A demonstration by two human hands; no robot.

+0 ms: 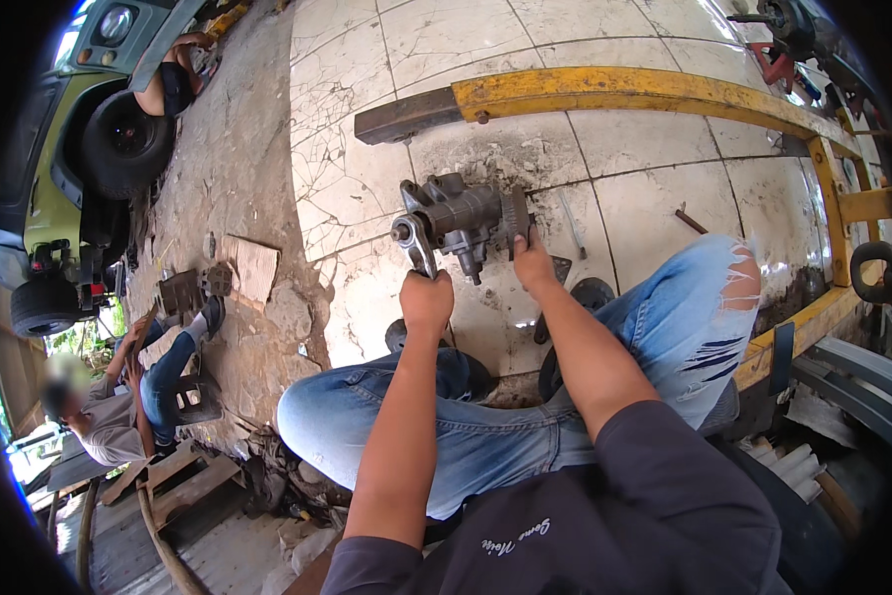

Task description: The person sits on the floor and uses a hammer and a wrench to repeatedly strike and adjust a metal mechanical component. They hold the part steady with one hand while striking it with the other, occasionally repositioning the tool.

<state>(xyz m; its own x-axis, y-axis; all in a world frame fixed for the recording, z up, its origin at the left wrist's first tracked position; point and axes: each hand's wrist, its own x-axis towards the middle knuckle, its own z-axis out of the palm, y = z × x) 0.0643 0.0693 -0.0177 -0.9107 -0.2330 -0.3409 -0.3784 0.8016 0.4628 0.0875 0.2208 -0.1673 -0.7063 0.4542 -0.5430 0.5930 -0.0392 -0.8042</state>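
Observation:
In front of my knees I hold up a grey metal gear housing, a cast body with several stubs and a short shaft pointing toward me. My left hand is closed around the lower end of a bright metal lever arm, whose ring-shaped end sits around the shaft at the housing's left. With the thumb on its edge, my right hand grips the toothed disc at the right end. The fingers behind that disc are partly hidden. Under the housing lie cracked, dirty white tiles.
A yellow steel frame runs across the floor beyond the housing and down the right side. A thin metal rod and a rusty rod lie on the tiles. Left are a green vehicle, a seated person and cardboard.

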